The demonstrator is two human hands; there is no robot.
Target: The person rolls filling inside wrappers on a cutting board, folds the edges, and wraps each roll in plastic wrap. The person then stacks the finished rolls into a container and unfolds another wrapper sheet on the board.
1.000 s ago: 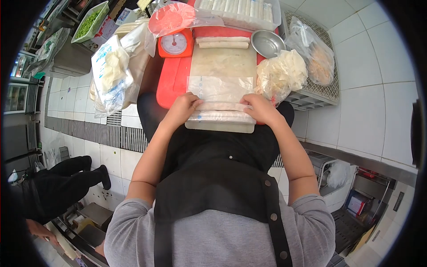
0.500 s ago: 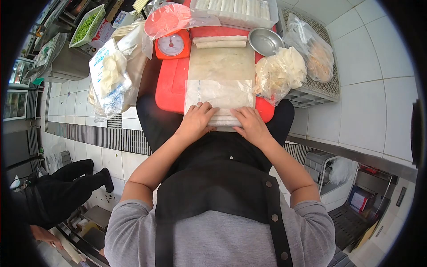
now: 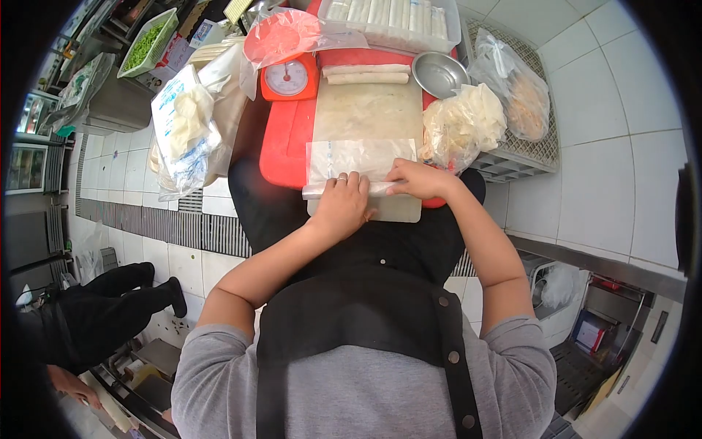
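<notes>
A whitish roll (image 3: 314, 192) in clear plastic lies crosswise near the close end of a pale cutting board (image 3: 365, 110). Over its middle, my left hand (image 3: 344, 205) is closed, fingers bent on top and thumb on the near side. My right hand (image 3: 418, 179) grips the roll near its right end, fingers and thumb pressed together. Beyond the roll, the rest of the clear plastic sheet (image 3: 358, 155) lies flat on the board. Two finished-looking white rolls (image 3: 365, 74) rest at the board's far end. What is inside the roll is hidden.
A red scale (image 3: 287, 77), a metal bowl (image 3: 440, 74) and a bag of pale wrappers (image 3: 464, 124) surround the board. Behind is a plastic tub (image 3: 453, 33) of several rolls. More wrappers sit on a bag (image 3: 186, 124) at left. A person's dark-clothed legs (image 3: 110, 307) show lower left.
The roll has moved away from my body, taking up part of the plastic sheet. My right hand has shifted forward to its right end; my left hand has moved towards the middle.
</notes>
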